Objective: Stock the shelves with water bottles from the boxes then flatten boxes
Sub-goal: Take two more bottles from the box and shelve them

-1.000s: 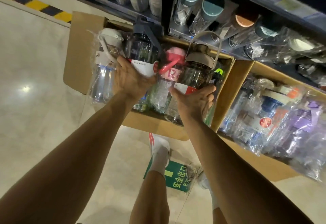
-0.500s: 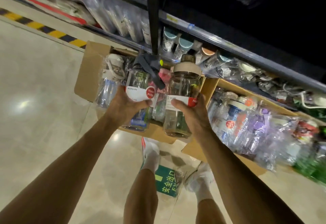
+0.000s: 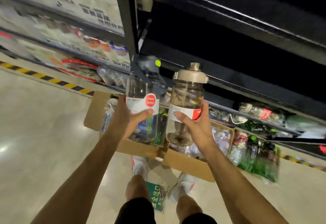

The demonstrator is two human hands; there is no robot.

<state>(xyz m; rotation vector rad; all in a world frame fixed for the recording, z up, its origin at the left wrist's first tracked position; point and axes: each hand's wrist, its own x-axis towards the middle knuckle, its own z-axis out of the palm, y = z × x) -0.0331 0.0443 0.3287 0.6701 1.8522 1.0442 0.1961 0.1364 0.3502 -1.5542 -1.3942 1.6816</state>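
Grey-lidded bottle [image 3: 142, 103] clasped at label by left grip [image 3: 127, 119], beige-lidded bottle [image 3: 187, 107] by right grip [image 3: 195, 126], both upright above the open boxes [image 3: 135, 148]. Keep level, clear front edge of dark shelf [image 3: 247, 91], seat bases fully.

grey-lid bottle [image 3: 137, 86]: clear glossy plastic; matt grey cap.
beige-lid bottle [image 3: 187, 96]: smoky clear plastic, smooth; matt beige cap.
left box [image 3: 93, 112]: plain brown cardboard, matt.
right box [image 3: 187, 163]: same dull cardboard.
wrapped bottles [image 3: 220, 139]: crinkly shiny film.
floor [image 3: 44, 126]: pale, polished, glossy.
shelf post [image 3: 126, 20]: dark painted metal.
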